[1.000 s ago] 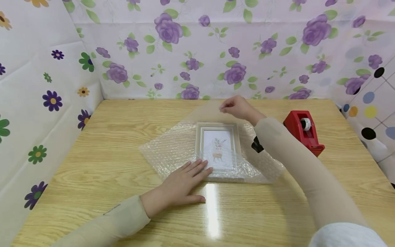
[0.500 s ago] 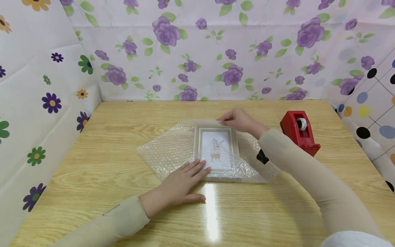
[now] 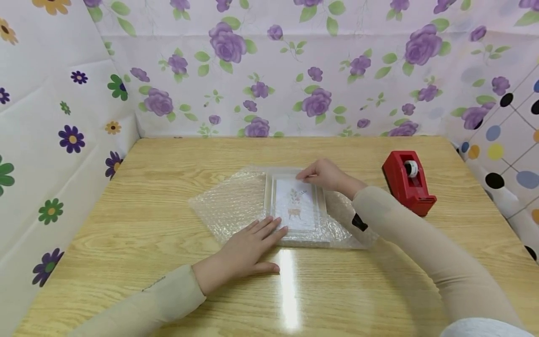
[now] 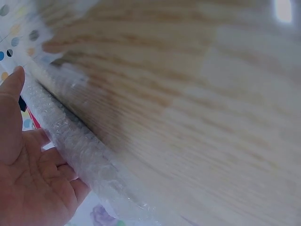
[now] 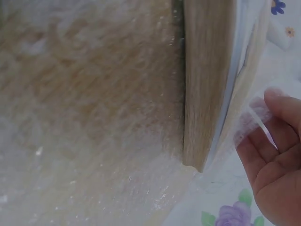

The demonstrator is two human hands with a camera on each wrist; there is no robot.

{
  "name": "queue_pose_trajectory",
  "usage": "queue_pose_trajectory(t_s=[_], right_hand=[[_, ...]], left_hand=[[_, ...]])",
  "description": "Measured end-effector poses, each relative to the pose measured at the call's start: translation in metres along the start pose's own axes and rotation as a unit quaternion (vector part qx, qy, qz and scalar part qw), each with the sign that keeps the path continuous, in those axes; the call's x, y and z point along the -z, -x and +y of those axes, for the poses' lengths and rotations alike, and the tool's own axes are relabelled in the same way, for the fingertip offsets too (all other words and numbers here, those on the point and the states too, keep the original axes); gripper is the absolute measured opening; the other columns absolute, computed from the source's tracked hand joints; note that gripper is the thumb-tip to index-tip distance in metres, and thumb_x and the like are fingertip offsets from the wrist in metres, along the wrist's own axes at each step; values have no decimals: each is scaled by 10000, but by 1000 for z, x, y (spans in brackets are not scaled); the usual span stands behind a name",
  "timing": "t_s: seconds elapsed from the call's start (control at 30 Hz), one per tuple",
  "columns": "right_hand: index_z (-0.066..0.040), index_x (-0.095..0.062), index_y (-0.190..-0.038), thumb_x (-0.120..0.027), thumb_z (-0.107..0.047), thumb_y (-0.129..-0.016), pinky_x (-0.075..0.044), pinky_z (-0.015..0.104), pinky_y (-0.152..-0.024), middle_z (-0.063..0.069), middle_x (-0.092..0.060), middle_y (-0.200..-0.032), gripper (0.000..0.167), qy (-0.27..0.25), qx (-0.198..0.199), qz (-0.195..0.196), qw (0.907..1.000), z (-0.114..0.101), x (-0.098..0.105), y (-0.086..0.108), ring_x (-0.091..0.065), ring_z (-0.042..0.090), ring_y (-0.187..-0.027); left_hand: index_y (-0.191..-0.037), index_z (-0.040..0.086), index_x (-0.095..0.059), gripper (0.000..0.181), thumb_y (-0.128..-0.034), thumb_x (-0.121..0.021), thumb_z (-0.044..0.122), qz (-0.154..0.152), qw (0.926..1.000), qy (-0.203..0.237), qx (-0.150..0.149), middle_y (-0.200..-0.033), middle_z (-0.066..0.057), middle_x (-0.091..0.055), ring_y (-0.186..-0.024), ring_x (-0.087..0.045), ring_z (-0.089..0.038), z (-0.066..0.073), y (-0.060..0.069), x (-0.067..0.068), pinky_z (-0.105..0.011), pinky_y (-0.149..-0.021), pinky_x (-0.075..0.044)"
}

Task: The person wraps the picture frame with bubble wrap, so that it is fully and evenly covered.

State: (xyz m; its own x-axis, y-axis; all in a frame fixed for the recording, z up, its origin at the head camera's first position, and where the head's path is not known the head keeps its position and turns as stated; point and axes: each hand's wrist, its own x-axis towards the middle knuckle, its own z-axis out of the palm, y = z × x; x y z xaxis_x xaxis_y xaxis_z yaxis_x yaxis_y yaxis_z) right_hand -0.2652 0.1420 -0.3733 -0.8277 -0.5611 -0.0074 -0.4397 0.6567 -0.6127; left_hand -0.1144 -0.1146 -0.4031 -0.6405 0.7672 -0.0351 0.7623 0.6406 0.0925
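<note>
A picture frame (image 3: 322, 201) with a pale plant print lies face up on a sheet of bubble wrap (image 3: 229, 199), which is folded over its near and far ends. My left hand (image 3: 246, 250) rests with straight fingers on the frame's near left corner, over the wrap. In the left wrist view its fingers (image 4: 61, 165) lie along the wrapped edge. My right hand (image 3: 326, 177) pinches the tip of the far flap between thumb and fingers, over the frame's upper right part. The right wrist view shows the frame's wooden side (image 5: 207, 84) and the film in the hand (image 5: 277, 160).
A red tape dispenser (image 3: 408, 182) with a roll of tape stands at the right on the wooden table (image 3: 168, 187). A small black object (image 3: 359, 222) shows by the right wrist. Flower-printed cloth (image 3: 269, 70) lines the back, and patterned cloth the sides.
My right hand has drawn the far flap of bubble wrap towards me and down over the top of the frame. My left hand has stayed in place.
</note>
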Motion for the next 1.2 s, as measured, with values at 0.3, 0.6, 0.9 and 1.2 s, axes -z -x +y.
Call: queue_pose_trajectory(t_s=[0.3,0.6,0.9,1.2], right_hand=[[-17,-733,-1034,-635,23,-866,-523,409,-922,156,-696,-1091,199,1023,789,-147,9915,2,-8,-1,-646,302,-1065],[-87,-737,-864,-631,17,-826,-555,378,-828,103,-722,-972,154,2793,1664,-191,9455,-6,-19,-2,-676,270,-908],[-36,-727,-899,-618,45,-833,-564,315,-813,114,-651,-1028,151,3415,1868,-174,9210,-14,-31,8,-662,260,-924],[-46,-635,-1219,-531,-12,-924,-464,457,-999,176,-611,-1259,315,2469,1463,-563,9563,-11,-28,27,-576,341,-1176]], left_hand=[[-1505,131,-280,839,-864,-519,618,96,9999,3,-34,-1554,-147,-255,-1431,-249,-303,-2,0,-1,-463,-1139,-295],[-1506,136,-278,837,-864,-520,615,114,9999,73,-16,-1555,-143,-254,-1434,-244,-296,-3,0,-2,-464,-1141,-291],[-1505,133,-280,843,-861,-517,624,90,10000,23,-27,-1553,-148,-257,-1433,-245,-301,-1,0,-3,-463,-1139,-295],[-1498,122,-297,838,-859,-530,610,122,9999,69,-61,-1544,-152,-277,-1426,-259,-310,0,-1,-1,-475,-1133,-301]])
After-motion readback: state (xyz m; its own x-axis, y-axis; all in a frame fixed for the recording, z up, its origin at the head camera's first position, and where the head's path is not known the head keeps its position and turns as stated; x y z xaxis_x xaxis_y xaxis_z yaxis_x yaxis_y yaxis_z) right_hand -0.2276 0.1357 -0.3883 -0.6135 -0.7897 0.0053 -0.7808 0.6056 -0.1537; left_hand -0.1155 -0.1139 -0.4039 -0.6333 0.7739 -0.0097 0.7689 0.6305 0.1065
